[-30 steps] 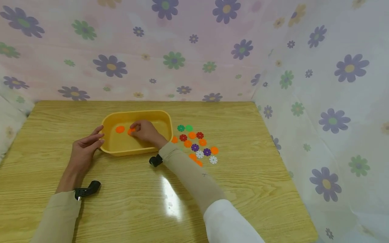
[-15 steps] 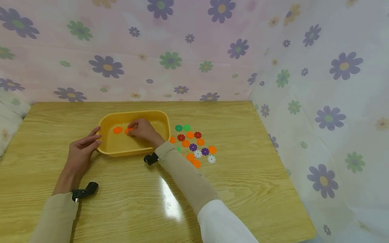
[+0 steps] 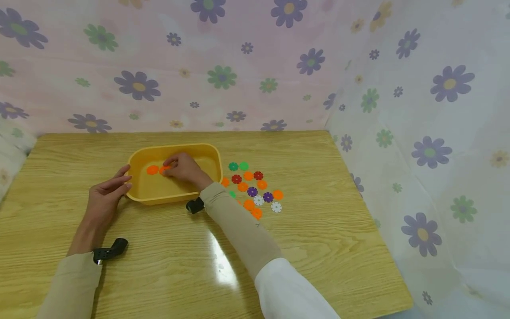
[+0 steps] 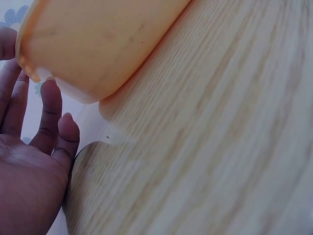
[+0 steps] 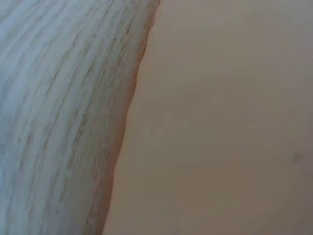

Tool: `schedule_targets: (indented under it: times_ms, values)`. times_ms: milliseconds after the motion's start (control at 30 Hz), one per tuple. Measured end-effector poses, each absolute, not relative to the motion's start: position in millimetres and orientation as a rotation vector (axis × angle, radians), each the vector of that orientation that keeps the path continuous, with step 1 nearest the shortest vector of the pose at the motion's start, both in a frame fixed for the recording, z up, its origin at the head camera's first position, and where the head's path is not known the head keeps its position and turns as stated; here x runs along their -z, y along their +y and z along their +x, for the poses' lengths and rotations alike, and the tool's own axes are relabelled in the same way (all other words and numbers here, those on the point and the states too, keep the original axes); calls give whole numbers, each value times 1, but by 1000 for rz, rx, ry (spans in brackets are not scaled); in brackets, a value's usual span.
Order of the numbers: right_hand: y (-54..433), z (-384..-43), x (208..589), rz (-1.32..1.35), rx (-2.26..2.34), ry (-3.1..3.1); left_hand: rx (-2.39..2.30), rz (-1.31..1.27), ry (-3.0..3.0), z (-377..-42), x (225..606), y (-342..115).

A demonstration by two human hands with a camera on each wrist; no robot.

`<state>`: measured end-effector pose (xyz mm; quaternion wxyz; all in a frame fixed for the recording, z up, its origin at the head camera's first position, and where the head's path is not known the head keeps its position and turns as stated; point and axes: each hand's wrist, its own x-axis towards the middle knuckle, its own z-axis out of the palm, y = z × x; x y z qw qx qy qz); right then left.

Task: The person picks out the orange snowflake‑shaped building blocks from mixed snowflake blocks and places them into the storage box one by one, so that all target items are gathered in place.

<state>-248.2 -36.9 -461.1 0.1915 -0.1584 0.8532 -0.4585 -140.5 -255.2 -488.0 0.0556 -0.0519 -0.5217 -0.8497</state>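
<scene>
Head view: On a wood-grain bench [image 3: 167,270], the left end of a yellow plastic tub [image 3: 159,198] is being touched by the left hand [image 3: 104,197], its fingers being kept extended and slightly apart, nothing being gripped. Inside, an orange disc [image 3: 162,170] is being pinched by the right hand [image 3: 184,167], its fingers curled and partly hiding the piece; a second orange disc [image 3: 152,170] is being seen just beside it. Outside the tub's right end, loose discs [image 3: 252,192] in green, red, orange, purple and white are being displayed on the bench, some possibly being hidden by the right sleeve [image 3: 239,230]. With two discs being counted inside and far more outside, the work is being judged far from finished.

Left wrist view: The tub's rim is being met by fingertips, the lower fingers being held off it.

Right wrist view: Only bench and, apparently, tub wall are being shown; the hand's hold cannot be told here.
</scene>
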Motion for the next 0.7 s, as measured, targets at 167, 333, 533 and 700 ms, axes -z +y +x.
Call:
schedule_targets:
  times_ms: [167,333,533,700]
  values:
    - [-38,-249,461,-439,1295,2399,2581,-154,-1593,-141,487,-256]
    - [-41,-250,464,-448,1298,2413,2593,-139,-1593,-140,487,-257]
    - [-41,-250,464,-455,1292,2423,2592,-140,-1594,-140,487,-256]
    - [-41,-250,464,-468,1271,2452,2600,-137,-1580,-139,486,-255]
